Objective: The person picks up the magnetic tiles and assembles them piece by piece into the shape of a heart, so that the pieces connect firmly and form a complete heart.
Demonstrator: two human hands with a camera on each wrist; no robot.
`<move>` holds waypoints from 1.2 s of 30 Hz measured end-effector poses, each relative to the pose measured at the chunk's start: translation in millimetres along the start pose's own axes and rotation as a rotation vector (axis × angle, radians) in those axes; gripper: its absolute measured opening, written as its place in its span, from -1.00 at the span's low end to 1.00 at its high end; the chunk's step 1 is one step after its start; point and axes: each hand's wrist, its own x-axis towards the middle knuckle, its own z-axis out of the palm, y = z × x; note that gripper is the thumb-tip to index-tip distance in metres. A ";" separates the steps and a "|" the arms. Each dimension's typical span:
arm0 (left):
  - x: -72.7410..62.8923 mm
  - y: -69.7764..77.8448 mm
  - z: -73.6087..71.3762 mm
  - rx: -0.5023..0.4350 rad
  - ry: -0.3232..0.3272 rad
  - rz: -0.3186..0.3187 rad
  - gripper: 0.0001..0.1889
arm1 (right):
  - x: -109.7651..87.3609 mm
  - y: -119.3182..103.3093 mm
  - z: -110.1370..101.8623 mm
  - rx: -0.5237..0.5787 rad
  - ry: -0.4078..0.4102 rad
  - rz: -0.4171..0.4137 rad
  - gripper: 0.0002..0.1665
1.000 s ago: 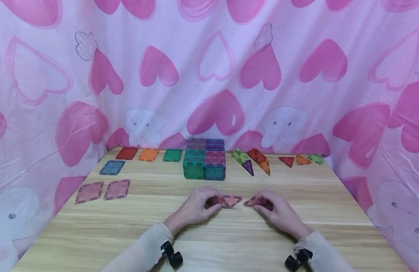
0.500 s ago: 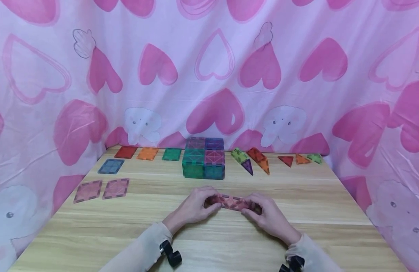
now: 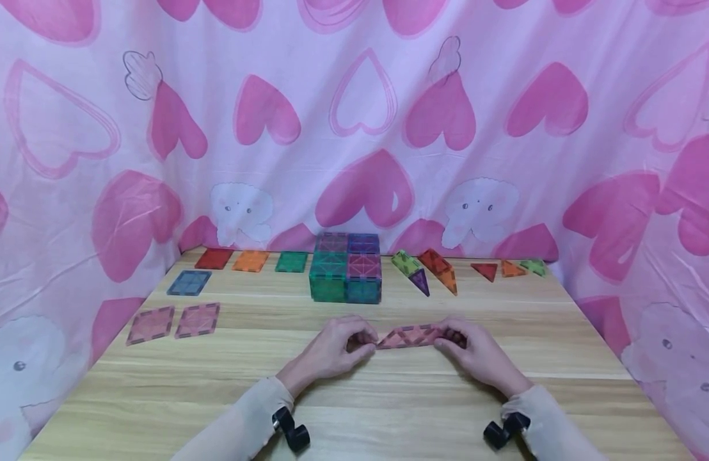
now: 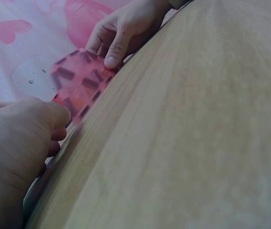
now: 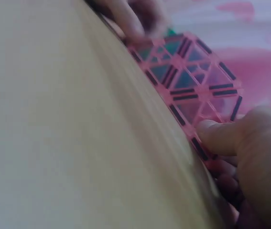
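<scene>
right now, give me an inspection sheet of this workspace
surface: wooden table, light planks.
job's things: row of pink triangle tiles, joined, tilted up off the table between both hands.
clutter: tile block at the back; flat square tiles on the left; triangle tiles on the right.
grippers: left hand pinches the row's left end; right hand pinches its right end.
cables: nothing seen.
surroundings: pink heart curtain on three sides.

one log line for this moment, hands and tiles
left hand pinches left end | right hand pinches right end | held: joined pink translucent triangle magnetic tiles, tilted on wooden table | behind: coloured tile block
</scene>
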 end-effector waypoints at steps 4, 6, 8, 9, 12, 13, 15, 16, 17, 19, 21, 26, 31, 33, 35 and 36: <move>0.5 0.1 0.4 0.000 0.002 -0.002 -0.91 | -3.7 22.9 -25.6 -0.078 0.032 0.017 -0.77; 0.5 0.3 0.6 0.000 0.004 -0.002 -0.92 | -6.6 35.0 -39.6 -0.136 0.060 0.023 -0.75; 0.7 0.7 0.8 0.000 0.009 0.005 -0.92 | -10.1 47.8 -53.3 -0.191 0.096 0.025 -0.74; 0.7 1.0 0.8 -0.001 0.012 0.010 -0.92 | -12.4 53.6 -60.2 -0.214 0.113 0.026 -0.74; 0.8 1.8 0.9 -0.004 0.023 0.034 -0.92 | -20.5 70.4 -79.8 -0.262 0.167 0.051 -0.76; 0.7 2.0 0.9 -0.005 0.027 0.041 -0.92 | -23.6 75.5 -85.8 -0.278 0.182 0.067 -0.77; 0.5 2.3 1.0 -0.008 0.032 0.052 -0.92 | -29.7 84.9 -97.1 -0.296 0.197 0.110 -0.80; 0.4 2.4 1.0 -0.009 0.033 0.055 -0.92 | -32.8 89.2 -102.0 -0.306 0.205 0.133 -0.81; 0.3 2.4 1.0 -0.011 0.033 0.055 -0.92 | -35.7 93.1 -106.4 -0.317 0.210 0.154 -0.83; 0.0 2.2 0.9 -0.011 0.031 0.054 -0.92 | -40.6 100.3 -113.9 -0.338 0.219 0.178 -0.85; -0.4 2.0 0.5 -0.007 0.028 0.048 -0.92 | -44.1 105.7 -119.5 -0.356 0.237 0.181 -0.87; -0.6 1.2 0.6 0.002 0.028 0.041 -0.92 | -47.2 110.8 -123.0 -0.399 0.282 0.168 -0.89; -0.4 1.9 0.4 0.004 0.021 0.037 -0.92 | -42.5 103.8 -111.8 -0.403 0.274 0.171 -0.78; -0.2 2.1 0.1 0.005 0.015 0.027 -0.92 | -37.5 100.5 -105.6 -0.404 0.279 0.155 -0.78; 0.3 1.4 0.0 0.004 0.008 0.023 -0.92 | -30.6 97.0 -99.2 -0.406 0.290 0.135 -0.80; 0.6 0.7 -0.1 0.002 0.005 0.023 -0.92 | -26.5 96.2 -96.0 -0.410 0.296 0.123 -0.83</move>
